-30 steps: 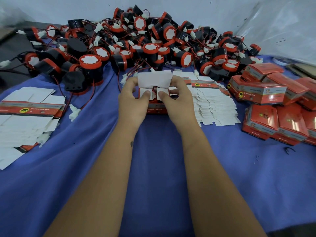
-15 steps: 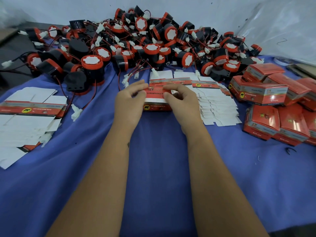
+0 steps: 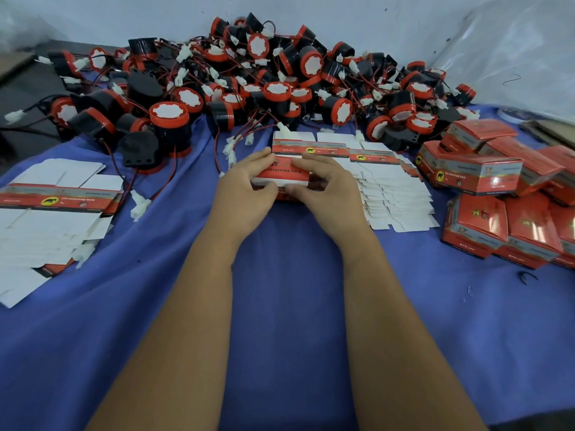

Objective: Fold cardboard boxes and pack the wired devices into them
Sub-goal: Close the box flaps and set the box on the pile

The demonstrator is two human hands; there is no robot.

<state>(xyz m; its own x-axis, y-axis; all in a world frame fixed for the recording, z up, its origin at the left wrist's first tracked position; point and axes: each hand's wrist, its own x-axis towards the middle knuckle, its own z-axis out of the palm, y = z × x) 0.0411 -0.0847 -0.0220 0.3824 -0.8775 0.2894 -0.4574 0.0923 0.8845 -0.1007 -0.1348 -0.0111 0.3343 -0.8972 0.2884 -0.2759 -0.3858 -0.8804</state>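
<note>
My left hand point(image 3: 245, 189) and my right hand point(image 3: 326, 185) both grip one red and white cardboard box point(image 3: 284, 175) at the middle of the table, fingers curled over its top and thumbs pressing its near edge. Its red printed side faces up. A big pile of black and red wired devices point(image 3: 249, 88) with white plugs lies behind it. Flat unfolded boxes point(image 3: 389, 194) fan out just right of my hands.
Another stack of flat boxes point(image 3: 53, 213) lies at the left. Folded red boxes point(image 3: 497, 188) are heaped at the right. A blue cloth point(image 3: 295, 306) covers the table. One device with a loose wire point(image 3: 169, 132) stands left of my hands.
The white flaps that stood up a second ago have been folded down. The box now lies lower with its red face up, and my hands have closed around it.
</note>
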